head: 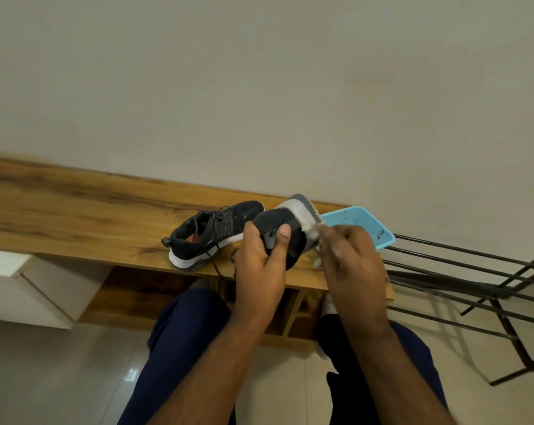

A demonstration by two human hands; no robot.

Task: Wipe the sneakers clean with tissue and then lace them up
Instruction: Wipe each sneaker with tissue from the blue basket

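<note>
My left hand [264,256] grips a black sneaker [285,222] by its heel and holds it up, toe pointing away, white and grey sole turned to the right. My right hand [348,259] holds a crumpled white tissue [313,233] against the white sole edge; the hand is blurred. The second black sneaker [212,234], with a white sole, orange lining and loose dark laces, lies on the wooden bench [75,210] to the left of the held one.
A light blue plastic basket [357,222] sits at the bench's right end. A dark metal rack [474,289] stands to the right. A white cabinet [29,286] is at the left. My knees in dark blue trousers are below, over a tiled floor.
</note>
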